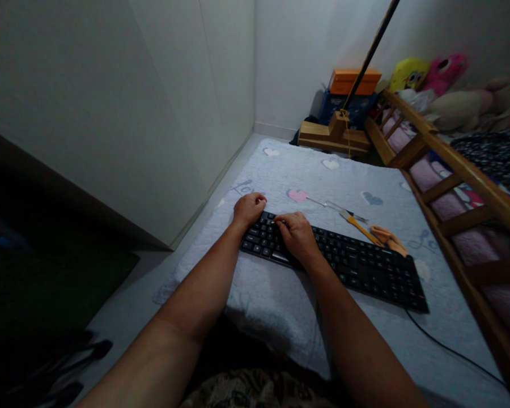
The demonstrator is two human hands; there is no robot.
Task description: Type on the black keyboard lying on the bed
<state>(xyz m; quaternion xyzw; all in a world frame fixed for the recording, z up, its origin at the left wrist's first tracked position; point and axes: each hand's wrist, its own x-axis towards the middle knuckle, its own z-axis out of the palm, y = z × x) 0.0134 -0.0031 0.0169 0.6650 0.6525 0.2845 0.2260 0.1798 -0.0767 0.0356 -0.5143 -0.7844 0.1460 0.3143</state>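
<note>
A black keyboard lies aslant on a light quilted cover. At its far left corner, my left hand is curled closed with the thumb against the fingers; whatever it may hold is hidden. My right hand is over the left part of the keys, thumb and fingers pinched together. Something small and whitish shows at its fingertips, too small to name. Beyond the keyboard lie a yellow-handled brush, a thin metal tool, another thin wire-like tool and a folded orange-brown cloth.
The keyboard's cable runs off to the lower right. A wooden rail borders the cover on the right, with plush toys behind it. At the back, a dark pole rises from a wooden base. A pale cabinet stands left.
</note>
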